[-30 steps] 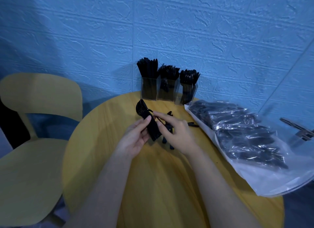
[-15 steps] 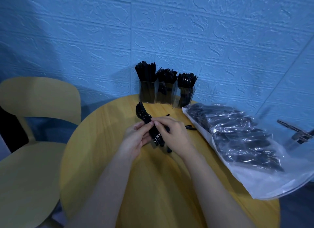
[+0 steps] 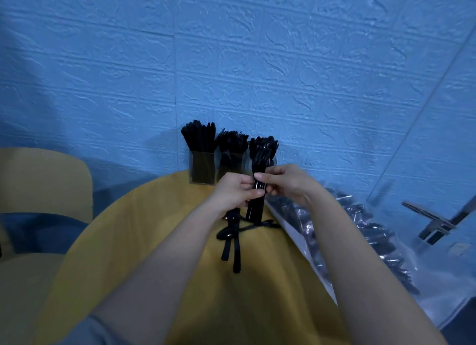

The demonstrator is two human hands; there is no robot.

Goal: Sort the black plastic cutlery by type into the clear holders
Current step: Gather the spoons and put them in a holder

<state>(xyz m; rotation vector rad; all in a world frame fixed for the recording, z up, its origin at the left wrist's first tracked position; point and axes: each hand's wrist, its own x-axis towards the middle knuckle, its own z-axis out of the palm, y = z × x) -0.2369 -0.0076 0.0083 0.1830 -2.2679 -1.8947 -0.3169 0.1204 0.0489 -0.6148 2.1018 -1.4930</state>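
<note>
Both hands, left hand (image 3: 235,191) and right hand (image 3: 286,184), grip a spoon bundle (image 3: 258,190) before three well-filled clear holders (image 3: 202,168) at the worktop's far edge; loose cutlery (image 3: 230,238) mid-worktop and a full bag (image 3: 360,241) at its right edge suggest much remains.

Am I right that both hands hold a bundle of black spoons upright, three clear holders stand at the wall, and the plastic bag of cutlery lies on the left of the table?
Not quite. In the head view the plastic bag of cutlery lies on the right of the table, not the left. The rest holds: left hand and right hand hold the bundle of black spoons upright, and three clear holders stand at the wall.
</note>
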